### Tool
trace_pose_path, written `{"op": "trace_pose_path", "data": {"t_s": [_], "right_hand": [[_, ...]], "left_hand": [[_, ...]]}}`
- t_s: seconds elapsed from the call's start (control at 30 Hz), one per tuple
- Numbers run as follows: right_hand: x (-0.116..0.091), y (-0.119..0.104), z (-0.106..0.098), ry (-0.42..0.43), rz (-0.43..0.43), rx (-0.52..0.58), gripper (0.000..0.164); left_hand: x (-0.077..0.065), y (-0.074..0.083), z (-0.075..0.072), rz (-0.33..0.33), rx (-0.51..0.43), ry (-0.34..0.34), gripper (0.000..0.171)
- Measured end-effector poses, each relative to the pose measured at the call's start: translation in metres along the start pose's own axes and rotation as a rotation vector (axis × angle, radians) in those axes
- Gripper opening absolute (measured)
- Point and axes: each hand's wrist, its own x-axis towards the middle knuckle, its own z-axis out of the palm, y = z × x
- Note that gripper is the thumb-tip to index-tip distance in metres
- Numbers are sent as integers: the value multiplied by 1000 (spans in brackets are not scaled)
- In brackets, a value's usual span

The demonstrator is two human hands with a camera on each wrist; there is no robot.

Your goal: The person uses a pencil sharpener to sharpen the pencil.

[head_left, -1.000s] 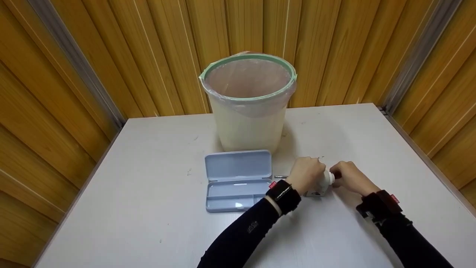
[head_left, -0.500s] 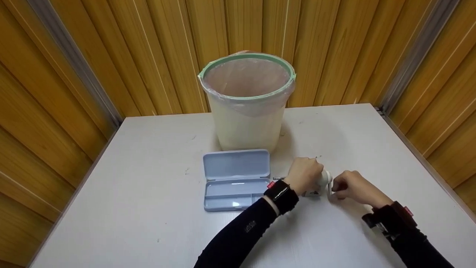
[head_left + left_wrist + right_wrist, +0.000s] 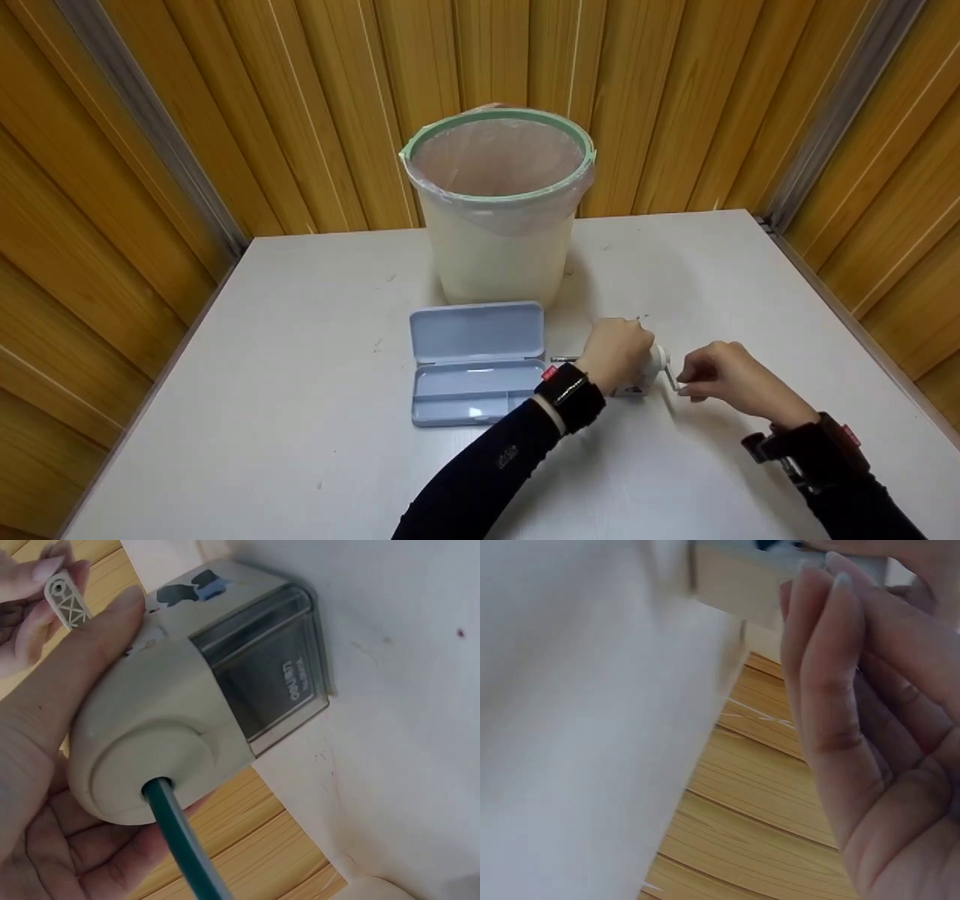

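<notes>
The pencil sharpener point(image 3: 131, 724) is on the bench point(image 3: 262, 390), right of its middle and well in from the right edge. Your left hand point(image 3: 616, 351) is curled round its body; your right hand point(image 3: 731, 379) pinches the end of the crank point(image 3: 672, 373) between thumb and fingertips. A green pencil point(image 3: 184, 840) sticks out of the hole, pointing toward the bench's left edge. The smoky clear drawer point(image 3: 266, 664) sits in the body, its contents too dark to make out.

Left of that, your blue case point(image 3: 461, 380) lies open, lid back toward the bin, its base split into a long rear compartment and a divided front row; your left sleeve point(image 3: 495, 465) covers the front right corner. Just behind, near the middle of the back edge, the cream bin point(image 3: 499, 259) wears a green rim ring point(image 3: 517, 199) and a translucent pinkish liner point(image 3: 501, 154). The white bench top bears small scuffs. Wood-look panels point(image 3: 420, 75) wall you in, with grey metal strips point(image 3: 855, 112) at the corners.
</notes>
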Motion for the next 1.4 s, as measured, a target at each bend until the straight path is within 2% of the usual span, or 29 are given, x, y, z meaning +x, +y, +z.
{"op": "trace_pose_path", "data": {"t_s": [0.23, 0.37, 0.5, 0.67, 0.87, 1.0, 1.23, 1.3, 1.4], "right_hand": [[1, -7, -7, 41, 8, 24, 4], [1, -7, -8, 62, 5, 28, 4], [-2, -6, -8, 132, 12, 40, 5], [-1, -5, -11, 213, 31, 42, 9], [1, -8, -12, 251, 19, -16, 12], [2, -12, -11, 286, 4, -49, 10], [8, -13, -5, 450, -67, -150, 13], [12, -13, -4, 491, -78, -184, 14], [20, -13, -3, 530, -88, -220, 14]], "left_hand": [[0, 0, 0, 15, 27, 1, 30], [0, 1, 0, 13, 36, -12, 25], [0, 2, 0, 22, 58, -17, 16], [2, 3, -1, 35, 80, -25, 13], [2, 2, 0, 37, 86, -16, 12], [1, 1, 1, 46, 96, -17, 22], [2, 2, 0, 50, 96, -37, 23], [2, 1, 0, 62, 94, -38, 28], [2, 0, 1, 72, 96, -37, 29]]}}
